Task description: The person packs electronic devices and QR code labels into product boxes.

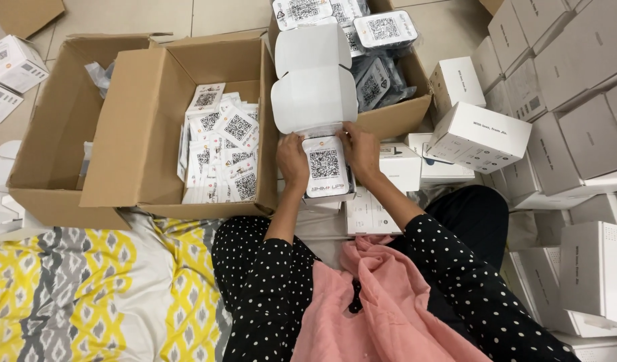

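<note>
Left hand (293,161) and right hand (360,153) — both pinching the coded card (324,167) into the open white box (315,94) — best pressed flat, edges squared.

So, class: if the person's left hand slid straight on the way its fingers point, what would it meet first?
Most likely the raised white flap of the open box. The left hand points up-frame beside the white device, and the flap rises just beyond its fingertips; depth is hard to judge.

white box (314,87), black polka-dot sleeves (268,268) (white dots), pink scarf (375,302)
</note>
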